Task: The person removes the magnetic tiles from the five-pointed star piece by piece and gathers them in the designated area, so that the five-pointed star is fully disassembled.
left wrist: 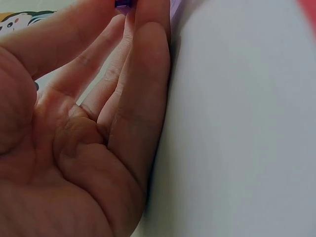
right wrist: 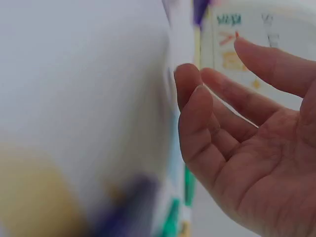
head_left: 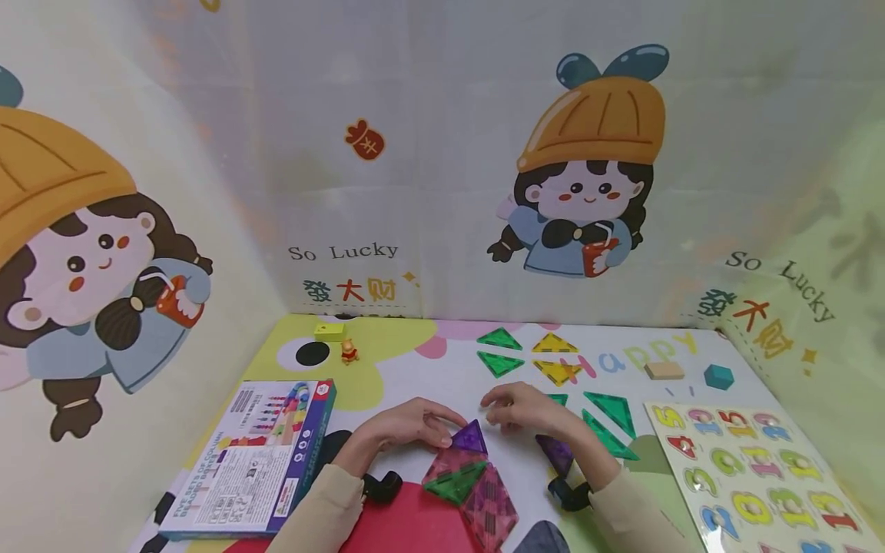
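Observation:
My left hand pinches a purple triangular magnetic tile between thumb and fingers. In the left wrist view only a small bit of that tile shows at the fingertips. The tile stands at the top end of a flat figure made of pinkish-red tiles and a green triangle. To the right of the purple tile, my right hand hovers low over the table with loosely curled fingers and nothing in them. Another purple triangle lies partly hidden under the right forearm.
Green triangles and yellow triangles lie beyond and right of my right hand. A boxed bead set lies at left, a number puzzle board at right. Small blocks and a bear figurine stand farther back.

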A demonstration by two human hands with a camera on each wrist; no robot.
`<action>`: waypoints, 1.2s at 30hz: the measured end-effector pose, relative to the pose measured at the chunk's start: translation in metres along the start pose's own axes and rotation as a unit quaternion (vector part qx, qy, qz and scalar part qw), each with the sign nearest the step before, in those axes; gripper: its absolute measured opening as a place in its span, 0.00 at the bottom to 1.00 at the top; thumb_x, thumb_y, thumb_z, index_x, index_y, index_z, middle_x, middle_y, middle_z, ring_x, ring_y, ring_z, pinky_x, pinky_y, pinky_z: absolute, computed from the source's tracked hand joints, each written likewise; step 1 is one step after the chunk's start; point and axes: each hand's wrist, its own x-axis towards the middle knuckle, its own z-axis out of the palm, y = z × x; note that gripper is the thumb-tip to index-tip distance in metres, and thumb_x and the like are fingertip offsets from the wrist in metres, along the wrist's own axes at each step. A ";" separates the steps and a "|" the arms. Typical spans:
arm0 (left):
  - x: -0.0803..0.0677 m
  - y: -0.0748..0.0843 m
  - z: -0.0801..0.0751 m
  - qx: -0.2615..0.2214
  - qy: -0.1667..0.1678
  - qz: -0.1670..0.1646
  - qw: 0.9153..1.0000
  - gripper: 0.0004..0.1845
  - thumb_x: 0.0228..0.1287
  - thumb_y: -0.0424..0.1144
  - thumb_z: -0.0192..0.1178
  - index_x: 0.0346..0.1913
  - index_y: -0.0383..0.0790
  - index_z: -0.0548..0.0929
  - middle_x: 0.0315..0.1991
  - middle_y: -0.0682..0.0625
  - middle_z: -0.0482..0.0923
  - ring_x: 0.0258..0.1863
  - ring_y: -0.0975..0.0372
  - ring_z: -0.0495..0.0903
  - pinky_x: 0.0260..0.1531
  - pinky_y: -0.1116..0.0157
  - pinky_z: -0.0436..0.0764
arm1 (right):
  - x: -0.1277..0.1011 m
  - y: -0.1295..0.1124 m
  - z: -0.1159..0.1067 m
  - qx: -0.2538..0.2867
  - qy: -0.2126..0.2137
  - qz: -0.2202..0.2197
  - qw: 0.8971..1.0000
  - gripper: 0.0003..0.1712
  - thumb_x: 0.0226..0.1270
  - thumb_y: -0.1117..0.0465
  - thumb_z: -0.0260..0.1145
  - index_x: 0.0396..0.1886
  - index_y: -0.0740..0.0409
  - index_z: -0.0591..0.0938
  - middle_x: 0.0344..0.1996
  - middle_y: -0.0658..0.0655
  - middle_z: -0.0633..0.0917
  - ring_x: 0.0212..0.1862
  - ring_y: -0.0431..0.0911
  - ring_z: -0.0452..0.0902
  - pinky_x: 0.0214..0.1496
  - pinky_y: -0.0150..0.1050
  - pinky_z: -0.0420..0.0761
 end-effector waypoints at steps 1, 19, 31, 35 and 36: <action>0.000 0.000 0.000 0.001 0.001 0.002 1.000 0.19 0.63 0.33 0.64 0.57 0.40 0.84 0.32 0.51 0.88 0.32 0.68 0.82 0.39 0.69 0.83 | -0.002 0.000 0.006 0.017 -0.015 -0.004 1.000 0.16 0.68 0.59 0.65 0.51 0.63 0.83 0.29 0.61 0.86 0.28 0.46 0.80 0.32 0.39 0.80; -0.003 -0.002 0.000 0.025 0.022 -0.008 0.999 0.13 0.63 0.36 0.66 0.49 0.35 0.87 0.33 0.52 0.87 0.28 0.68 0.80 0.32 0.70 0.81 | 0.000 0.002 0.038 0.172 -0.015 0.022 0.985 0.15 0.66 0.64 0.66 0.49 0.67 0.79 0.18 0.49 0.79 0.20 0.38 0.73 0.27 0.31 0.76; -0.005 -0.002 0.001 0.049 -0.011 -0.028 0.998 0.09 0.63 0.40 0.67 0.31 0.36 0.87 0.18 0.55 0.80 0.18 0.69 0.77 0.21 0.72 0.77 | -0.005 -0.003 0.037 0.201 0.007 -0.008 0.980 0.16 0.67 0.66 0.65 0.51 0.69 0.74 0.20 0.49 0.80 0.23 0.39 0.75 0.30 0.32 0.77; -0.005 -0.001 0.002 0.046 -0.009 -0.029 0.998 0.09 0.63 0.38 0.67 0.36 0.33 0.89 0.20 0.55 0.82 0.19 0.69 0.78 0.22 0.73 0.78 | -0.008 -0.007 0.031 0.201 0.044 -0.003 0.979 0.19 0.67 0.65 0.66 0.53 0.69 0.74 0.20 0.49 0.79 0.24 0.41 0.76 0.32 0.34 0.79; -0.005 -0.001 0.002 0.045 -0.008 -0.030 0.998 0.09 0.63 0.38 0.67 0.38 0.33 0.89 0.22 0.55 0.82 0.19 0.69 0.78 0.23 0.73 0.79 | -0.009 -0.008 0.028 0.198 0.060 0.001 0.978 0.19 0.67 0.64 0.67 0.53 0.68 0.74 0.20 0.50 0.79 0.24 0.42 0.76 0.32 0.35 0.80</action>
